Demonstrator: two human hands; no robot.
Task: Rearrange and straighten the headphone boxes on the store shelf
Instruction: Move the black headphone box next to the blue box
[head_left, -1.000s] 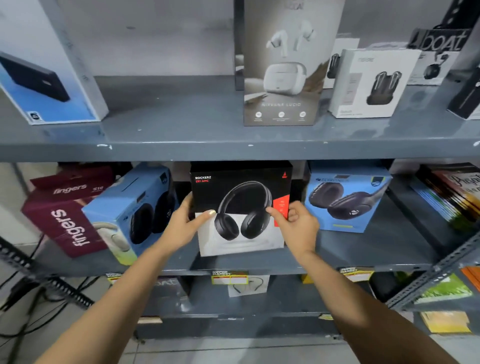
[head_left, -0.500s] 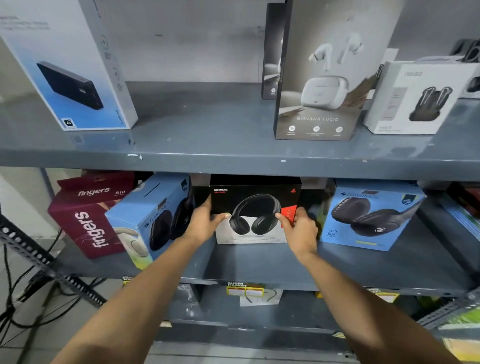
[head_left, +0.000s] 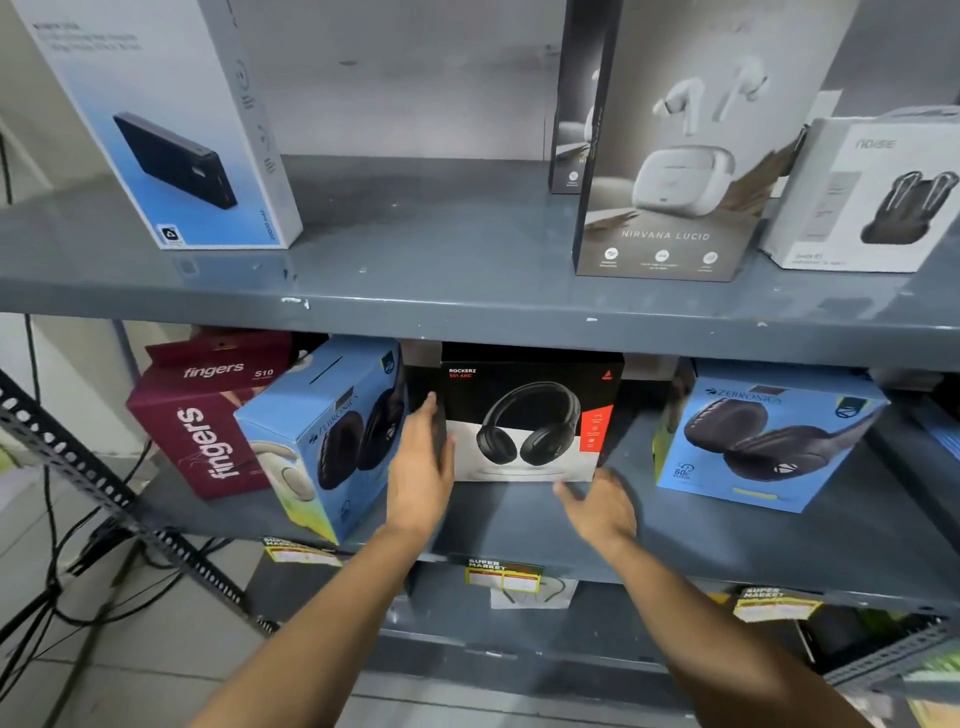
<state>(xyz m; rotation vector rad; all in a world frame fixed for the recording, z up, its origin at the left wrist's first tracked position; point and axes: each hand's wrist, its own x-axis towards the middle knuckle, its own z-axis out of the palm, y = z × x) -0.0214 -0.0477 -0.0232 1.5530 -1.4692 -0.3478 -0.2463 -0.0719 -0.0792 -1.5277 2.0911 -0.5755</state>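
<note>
A black, white and red Rockerz headphone box (head_left: 524, 421) stands upright, facing front, set back on the grey middle shelf (head_left: 519, 525). My left hand (head_left: 418, 467) lies flat against the box's left side, fingers straight. My right hand (head_left: 600, 501) is open just below the box's lower right corner, off the box. A blue Zebronics headphone box (head_left: 332, 441) stands turned at an angle to the left, and a second blue Zebronics box (head_left: 763, 441) stands to the right. A maroon Fingers box (head_left: 208, 415) leans at the far left.
The upper shelf (head_left: 441, 291) carries a blue power bank box (head_left: 171, 124), a tall grey Nirvana Lucid earbuds box (head_left: 680, 156) and a white Noise earbuds box (head_left: 872, 197). A perforated metal brace (head_left: 104, 493) and cables run at the left. Price tags (head_left: 501, 574) hang on the shelf edge.
The Rockerz box went back deeper onto the shelf. My right hand let go and dropped below its corner; my left hand opened flat against its left side.
</note>
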